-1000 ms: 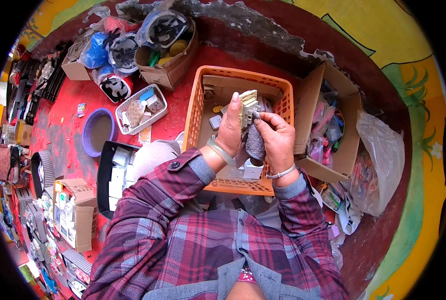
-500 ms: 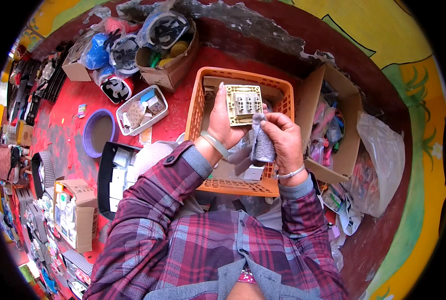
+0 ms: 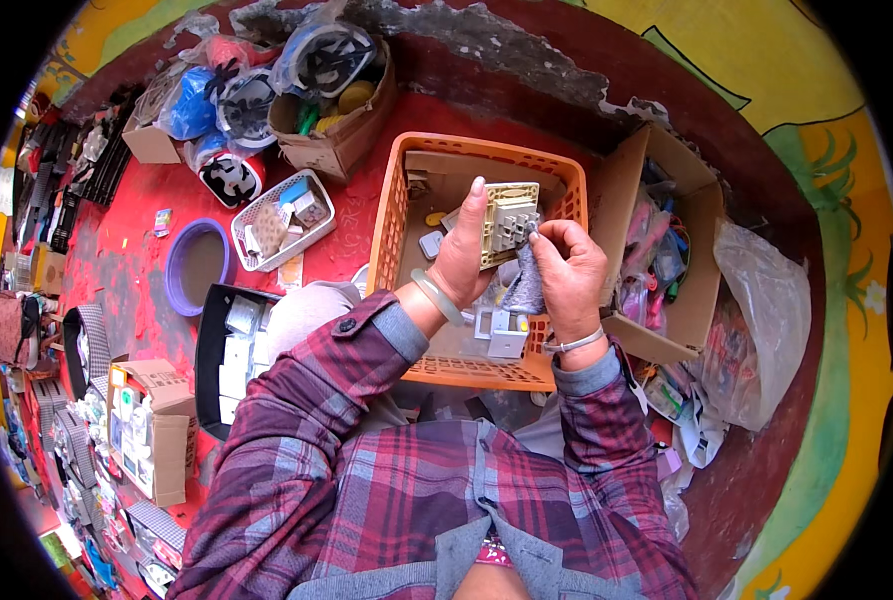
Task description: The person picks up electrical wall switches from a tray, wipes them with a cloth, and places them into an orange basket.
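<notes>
My left hand [image 3: 458, 253] grips a cream wall switch plate [image 3: 509, 222] by its left side, thumb along the edge. The plate is tilted, and its back with grey terminal blocks shows. My right hand [image 3: 572, 275] pinches a grey cloth [image 3: 528, 283] between thumb and fingers, with the cloth's top end against the plate's back and the rest hanging down. Both hands are over an orange plastic basket [image 3: 398, 160]. Inside the basket lie a white boxy fitting [image 3: 507, 338] and a few small pieces, partly hidden by my hands.
An open cardboard box [image 3: 699, 290] of plastic-wrapped items stands right of the basket. To the left are a white basket [image 3: 311, 236], a purple basin [image 3: 173, 268] and a black tray [image 3: 209, 345] of white boxes. Bagged helmets [image 3: 326, 60] rest in a carton at the back.
The switch plate has turned sideways and shifted slightly right in my left hand. My right hand has brought the cloth up onto its back. More of the basket's inside shows.
</notes>
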Demonstrator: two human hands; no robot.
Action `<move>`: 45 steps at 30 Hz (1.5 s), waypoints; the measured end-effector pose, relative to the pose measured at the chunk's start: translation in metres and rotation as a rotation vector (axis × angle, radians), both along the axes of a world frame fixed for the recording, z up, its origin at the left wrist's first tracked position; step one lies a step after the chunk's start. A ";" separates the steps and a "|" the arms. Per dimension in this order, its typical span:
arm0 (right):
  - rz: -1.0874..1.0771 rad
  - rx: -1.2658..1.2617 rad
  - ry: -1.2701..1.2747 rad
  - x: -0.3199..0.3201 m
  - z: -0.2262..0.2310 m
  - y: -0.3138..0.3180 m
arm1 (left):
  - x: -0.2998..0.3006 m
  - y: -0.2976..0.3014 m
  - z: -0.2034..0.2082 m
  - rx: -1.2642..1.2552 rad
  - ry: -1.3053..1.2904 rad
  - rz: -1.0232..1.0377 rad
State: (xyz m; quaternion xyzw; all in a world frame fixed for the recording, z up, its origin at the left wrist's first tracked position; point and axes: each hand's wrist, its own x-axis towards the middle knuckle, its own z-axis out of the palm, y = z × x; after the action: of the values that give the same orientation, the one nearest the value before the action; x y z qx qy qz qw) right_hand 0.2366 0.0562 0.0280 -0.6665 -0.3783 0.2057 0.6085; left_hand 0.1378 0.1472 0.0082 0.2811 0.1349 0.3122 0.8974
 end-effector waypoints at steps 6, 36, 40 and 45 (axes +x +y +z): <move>0.038 -0.010 -0.049 0.009 0.001 -0.005 | -0.002 0.003 0.006 0.224 0.079 -0.119; 0.389 -0.017 -0.471 0.027 0.037 -0.010 | -0.005 -0.006 -0.003 -0.163 0.196 -0.447; 0.436 -0.041 -0.493 0.034 0.038 -0.011 | -0.006 -0.001 -0.001 -0.124 0.199 -0.445; 0.398 -0.198 -0.629 0.052 0.023 -0.017 | -0.004 0.003 -0.005 -0.219 0.202 -0.466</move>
State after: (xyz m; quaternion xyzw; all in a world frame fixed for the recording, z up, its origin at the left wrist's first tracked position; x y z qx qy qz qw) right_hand 0.2890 0.0388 0.0510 -0.6661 -0.6468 0.1411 0.3436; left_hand 0.1340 0.1502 0.0031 0.2356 0.1883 0.0512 0.9521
